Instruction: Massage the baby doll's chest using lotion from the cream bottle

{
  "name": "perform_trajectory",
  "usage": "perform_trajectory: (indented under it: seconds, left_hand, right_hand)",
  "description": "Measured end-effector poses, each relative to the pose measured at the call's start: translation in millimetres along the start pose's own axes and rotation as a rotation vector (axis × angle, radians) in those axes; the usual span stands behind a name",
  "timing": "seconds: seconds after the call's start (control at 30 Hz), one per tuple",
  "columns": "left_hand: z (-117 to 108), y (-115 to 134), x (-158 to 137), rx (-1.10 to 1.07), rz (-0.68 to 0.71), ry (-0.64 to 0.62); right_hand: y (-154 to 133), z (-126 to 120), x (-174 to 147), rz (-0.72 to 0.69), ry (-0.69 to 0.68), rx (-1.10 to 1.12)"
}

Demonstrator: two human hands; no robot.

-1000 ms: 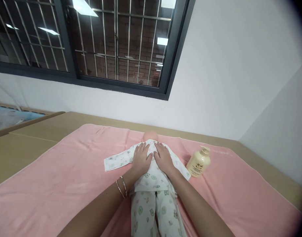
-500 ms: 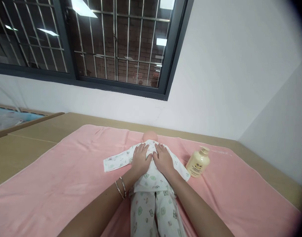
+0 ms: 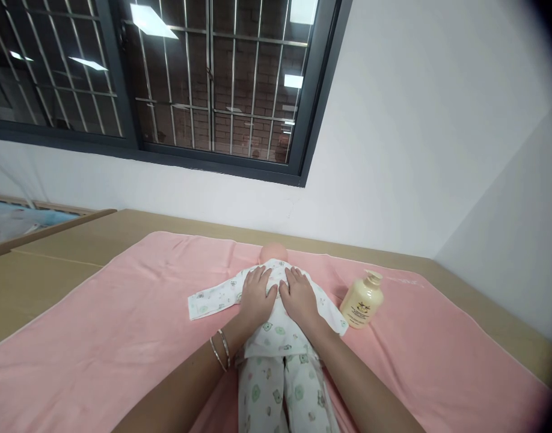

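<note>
A baby doll in a white printed top and matching trousers lies on a pink blanket, its head toward the wall. My left hand rests flat on the left side of the doll's upper body, fingers stretched out. On the right side of it my right hand lies the same way, open, its thumb close to the left thumb. Both palms press on the top and hold nothing. The doll's sleeves spread out to either side, and no doll hands show at the cuffs.
A cream pump bottle stands on the pink blanket, close to the right sleeve. The blanket covers a wooden table against a white wall with a barred window. At far left is a wood-edged bed with blue cloth.
The view has tilted slightly, so everything sits a little lower. Both hands stay on the doll's top with almost no movement.
</note>
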State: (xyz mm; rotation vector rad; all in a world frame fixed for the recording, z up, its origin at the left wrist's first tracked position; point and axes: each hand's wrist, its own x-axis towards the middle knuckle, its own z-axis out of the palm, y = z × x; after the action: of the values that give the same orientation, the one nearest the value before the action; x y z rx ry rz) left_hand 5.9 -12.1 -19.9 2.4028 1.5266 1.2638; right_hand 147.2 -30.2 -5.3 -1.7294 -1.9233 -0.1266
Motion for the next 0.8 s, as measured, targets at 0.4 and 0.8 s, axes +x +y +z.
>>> perform_trajectory:
  seconds: [0.4, 0.8]
  left_hand:
    - [-0.3, -0.1, -0.3, -0.005, 0.006, 0.007]
    - [0.8, -2.3, -1.1, 0.01, 0.045, 0.041]
  right_hand:
    - [0.9, 1.1, -0.1, 0.015, -0.013, 0.008]
    - [4.3, 2.1, 2.2, -0.015, -0.043, 0.034]
